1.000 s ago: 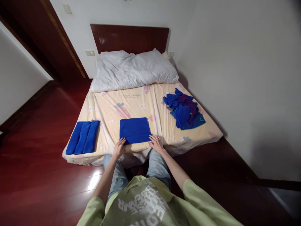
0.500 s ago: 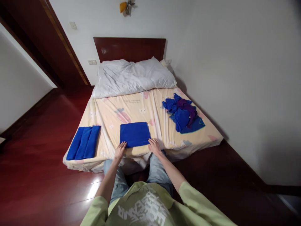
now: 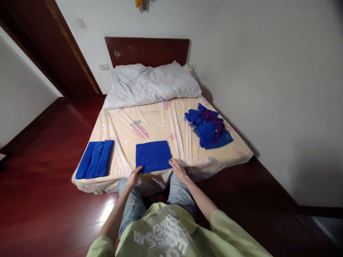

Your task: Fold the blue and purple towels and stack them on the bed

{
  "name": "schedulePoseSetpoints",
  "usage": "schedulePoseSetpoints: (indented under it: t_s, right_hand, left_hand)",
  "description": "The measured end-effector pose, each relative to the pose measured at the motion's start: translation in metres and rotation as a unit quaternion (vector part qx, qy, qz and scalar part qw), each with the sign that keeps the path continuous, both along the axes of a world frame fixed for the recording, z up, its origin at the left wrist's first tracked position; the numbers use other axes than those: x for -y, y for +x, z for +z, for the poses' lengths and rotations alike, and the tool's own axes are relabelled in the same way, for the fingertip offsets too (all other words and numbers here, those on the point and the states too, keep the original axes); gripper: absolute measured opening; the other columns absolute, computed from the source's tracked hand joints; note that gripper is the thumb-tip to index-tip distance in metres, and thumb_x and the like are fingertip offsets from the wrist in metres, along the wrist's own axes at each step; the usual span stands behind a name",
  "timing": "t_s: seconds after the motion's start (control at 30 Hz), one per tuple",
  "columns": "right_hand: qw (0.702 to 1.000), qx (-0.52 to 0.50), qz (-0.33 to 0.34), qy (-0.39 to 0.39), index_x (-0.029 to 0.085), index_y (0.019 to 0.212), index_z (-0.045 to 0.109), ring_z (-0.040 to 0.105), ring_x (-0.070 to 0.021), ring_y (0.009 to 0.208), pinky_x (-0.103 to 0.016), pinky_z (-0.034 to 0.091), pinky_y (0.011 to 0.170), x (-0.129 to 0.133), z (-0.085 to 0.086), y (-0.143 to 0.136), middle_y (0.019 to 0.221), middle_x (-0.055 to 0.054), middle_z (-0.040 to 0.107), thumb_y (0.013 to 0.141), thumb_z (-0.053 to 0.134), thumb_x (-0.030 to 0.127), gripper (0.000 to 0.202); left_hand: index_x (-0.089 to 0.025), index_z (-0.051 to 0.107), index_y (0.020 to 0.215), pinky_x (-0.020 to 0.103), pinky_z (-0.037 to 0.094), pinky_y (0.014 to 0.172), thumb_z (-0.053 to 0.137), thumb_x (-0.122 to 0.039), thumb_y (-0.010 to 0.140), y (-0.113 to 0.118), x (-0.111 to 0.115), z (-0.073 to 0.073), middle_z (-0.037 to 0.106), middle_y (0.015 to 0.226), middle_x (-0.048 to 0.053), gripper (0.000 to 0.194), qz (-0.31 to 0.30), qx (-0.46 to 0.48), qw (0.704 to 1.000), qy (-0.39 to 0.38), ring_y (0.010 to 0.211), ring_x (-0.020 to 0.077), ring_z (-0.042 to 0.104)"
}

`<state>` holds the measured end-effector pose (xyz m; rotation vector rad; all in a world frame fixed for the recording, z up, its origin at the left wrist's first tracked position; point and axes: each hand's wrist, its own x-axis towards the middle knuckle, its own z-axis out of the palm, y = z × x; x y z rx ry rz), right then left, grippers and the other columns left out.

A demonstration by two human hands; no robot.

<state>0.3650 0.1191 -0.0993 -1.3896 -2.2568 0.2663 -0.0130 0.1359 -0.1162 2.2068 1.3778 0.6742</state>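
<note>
A blue cloth [image 3: 153, 155], folded into a flat rectangle, lies near the foot of the bed in front of me. My left hand [image 3: 134, 176] touches its near left corner, fingers stretched out over the edge. At the near right corner, my right hand [image 3: 178, 168] rests with its fingers extended against the cloth's side. To the left, several blue cloths folded into narrow strips [image 3: 95, 159] lie side by side. A crumpled pile of blue cloths [image 3: 207, 132] sits on the right side of the bed, with a purple cloth [image 3: 218, 123] among them.
The bed [image 3: 120, 125] has a pale patterned sheet. White bedding [image 3: 152, 85] lies across its far end, before a dark wooden headboard [image 3: 147, 51]. A white wall [image 3: 268, 89] stands to the right, and dark red flooring [image 3: 48, 157] extends on the left.
The folded blue cloth has shifted slightly toward me along the bed, with both hands at its near corners. The view has tilted down a little. The strips and the pile stay in place.
</note>
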Motion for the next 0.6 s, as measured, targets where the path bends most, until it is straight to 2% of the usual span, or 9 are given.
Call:
schedulePoseSetpoints:
  t_s: [0.13, 0.3, 0.37, 0.47, 0.6]
  right_hand:
    - [0.999, -0.037, 0.009, -0.029, 0.023, 0.14, 0.06, 0.056, -0.022, 0.135, -0.05, 0.039, 0.121, -0.009, -0.001, 0.0, 0.138, -0.006, 0.065, 0.081, 0.044, -0.001, 0.065]
    - [0.984, -0.135, -0.089, -0.08, 0.023, 0.133, 0.065, 0.064, -0.0214, 0.122, -0.044, 0.049, 0.112, -0.019, -0.011, 0.005, 0.129, -0.007, 0.07, 0.077, 0.05, 0.003, 0.061]
    - [0.968, -0.202, -0.119, -0.093, 0.023, 0.13, 0.066, 0.067, -0.0211, 0.117, -0.042, 0.052, 0.108, -0.025, -0.015, 0.005, 0.123, -0.007, 0.073, 0.081, 0.051, 0.009, 0.053]
    - [0.944, -0.275, -0.155, -0.098, 0.018, 0.122, 0.067, 0.071, -0.0229, 0.105, -0.039, 0.057, 0.096, -0.04, -0.02, 0.003, 0.113, -0.01, 0.075, 0.088, 0.056, 0.028, 0.037]
    - [0.919, -0.328, -0.195, -0.095, 0.015, 0.115, 0.067, 0.073, -0.0221, 0.084, -0.033, 0.059, 0.078, -0.06, -0.02, -0.005, 0.094, -0.011, 0.077, 0.09, 0.056, 0.044, 0.04]
  left_hand:
    - [-0.019, 0.066, 0.125, 0.047, 0.039, 0.12, 0.04, -0.01, 0.077, 0.002, -0.006, 0.012, 0.067, 0.135, 0.005, 0.056, 0.024, 0.059, 0.998, -0.023, 0.133, 0.0197, 0.057]
    - [-0.021, 0.07, 0.118, 0.041, 0.053, 0.105, 0.046, -0.02, 0.079, -0.003, -0.01, 0.025, 0.073, 0.121, 0.005, 0.046, 0.094, 0.081, 0.99, -0.06, 0.115, 0.0228, 0.068]
    - [-0.021, 0.07, 0.117, 0.039, 0.057, 0.097, 0.05, -0.032, 0.084, -0.003, -0.013, 0.028, 0.076, 0.112, 0.006, 0.04, 0.125, 0.084, 0.985, -0.078, 0.105, 0.0243, 0.071]
    - [-0.02, 0.067, 0.118, 0.035, 0.059, 0.085, 0.053, -0.049, 0.087, -0.001, -0.021, 0.029, 0.077, 0.098, 0.006, 0.045, 0.165, 0.111, 0.975, -0.1, 0.093, 0.0243, 0.073]
    - [-0.018, 0.066, 0.116, 0.033, 0.06, 0.076, 0.053, -0.055, 0.086, 0.006, -0.035, 0.028, 0.075, 0.088, 0.007, 0.049, 0.232, 0.158, 0.954, -0.103, 0.083, 0.0225, 0.073]
